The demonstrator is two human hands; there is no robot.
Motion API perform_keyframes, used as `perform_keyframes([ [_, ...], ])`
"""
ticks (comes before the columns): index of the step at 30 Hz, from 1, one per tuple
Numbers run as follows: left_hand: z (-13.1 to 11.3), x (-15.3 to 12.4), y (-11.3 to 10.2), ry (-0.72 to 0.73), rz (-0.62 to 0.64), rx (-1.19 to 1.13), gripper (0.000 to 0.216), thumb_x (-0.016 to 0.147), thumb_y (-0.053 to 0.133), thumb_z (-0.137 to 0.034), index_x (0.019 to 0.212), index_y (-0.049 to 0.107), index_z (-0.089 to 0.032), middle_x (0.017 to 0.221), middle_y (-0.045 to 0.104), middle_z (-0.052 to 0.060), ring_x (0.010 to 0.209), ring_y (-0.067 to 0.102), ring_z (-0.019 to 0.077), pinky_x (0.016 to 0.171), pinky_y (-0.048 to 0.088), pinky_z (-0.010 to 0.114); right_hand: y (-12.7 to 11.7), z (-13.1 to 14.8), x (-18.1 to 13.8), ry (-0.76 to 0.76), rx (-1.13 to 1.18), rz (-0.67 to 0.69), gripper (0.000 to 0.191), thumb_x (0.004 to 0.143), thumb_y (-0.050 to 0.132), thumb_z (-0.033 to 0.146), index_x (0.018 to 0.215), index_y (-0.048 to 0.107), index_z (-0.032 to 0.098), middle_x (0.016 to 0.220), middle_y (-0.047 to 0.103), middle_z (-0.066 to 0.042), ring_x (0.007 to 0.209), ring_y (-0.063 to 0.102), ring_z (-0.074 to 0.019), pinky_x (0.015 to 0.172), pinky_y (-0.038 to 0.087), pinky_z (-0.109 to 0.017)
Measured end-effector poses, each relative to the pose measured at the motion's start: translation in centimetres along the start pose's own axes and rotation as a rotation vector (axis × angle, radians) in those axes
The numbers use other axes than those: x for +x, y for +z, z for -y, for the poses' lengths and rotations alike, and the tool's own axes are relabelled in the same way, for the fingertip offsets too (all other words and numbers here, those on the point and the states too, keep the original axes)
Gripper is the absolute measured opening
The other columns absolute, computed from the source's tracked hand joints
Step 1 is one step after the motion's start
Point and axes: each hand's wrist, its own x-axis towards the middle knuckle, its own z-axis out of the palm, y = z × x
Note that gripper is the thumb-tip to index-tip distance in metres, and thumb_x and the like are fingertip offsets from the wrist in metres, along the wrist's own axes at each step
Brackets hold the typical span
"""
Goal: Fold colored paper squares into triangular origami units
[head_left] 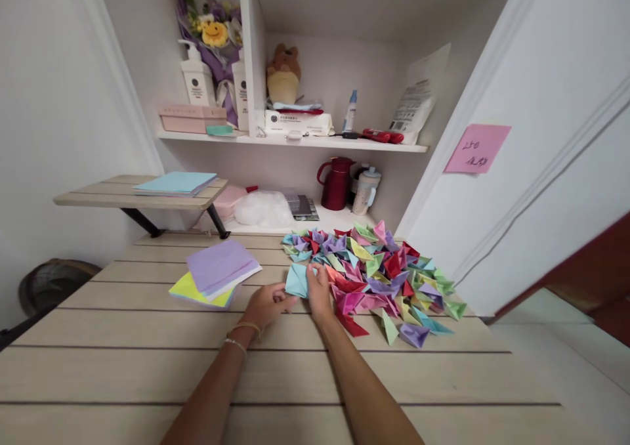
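Forearms (209, 386) reach up from the bottom of the frame over the slatted table (275, 379), I guess so both hands can meet mid-frame. Right hand (319, 293) pinches the folded blue paper (296, 279) by its right side, probably for steadiness; left hand (268, 306) curls by its lower edge, can't tell if gripping. Flat sheets (221, 268) left, folded pieces (377, 277) right, likely so they don't mix.
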Motion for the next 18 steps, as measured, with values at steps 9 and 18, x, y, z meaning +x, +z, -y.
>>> perform_keyframes([
  [9, 0.6, 1.7, -0.9, -0.096, -0.320, -0.425, 0.027, 0.071, 0.059, -0.041, 0.081, 0.060, -0.016, 0.053, 0.061, -0.002, 0.045, 0.052, 0.0111, 0.049, 0.041, 0.021, 0.2, 0.0, 0.6, 0.037, 0.143, 0.336, 0.030, 0.074, 0.059, 0.042, 0.092, 0.061, 0.018, 0.068, 0.055, 0.000, 0.059, 0.047, -0.0132, 0.058, 0.039, -0.025],
  [18, 0.4, 1.2, -0.7, -0.119, -0.341, -0.448, 0.045, 0.072, 0.052, -0.057, 0.083, 0.058, -0.014, 0.037, 0.051, -0.005, 0.029, 0.038, 0.0075, 0.033, 0.027, 0.018, -0.1, 0.4, 0.2, 0.077, 0.000, 0.329, 0.026, 0.071, 0.061, 0.040, 0.082, 0.062, 0.016, 0.045, 0.046, 0.006, 0.040, 0.036, -0.0079, 0.042, 0.027, -0.021],
])
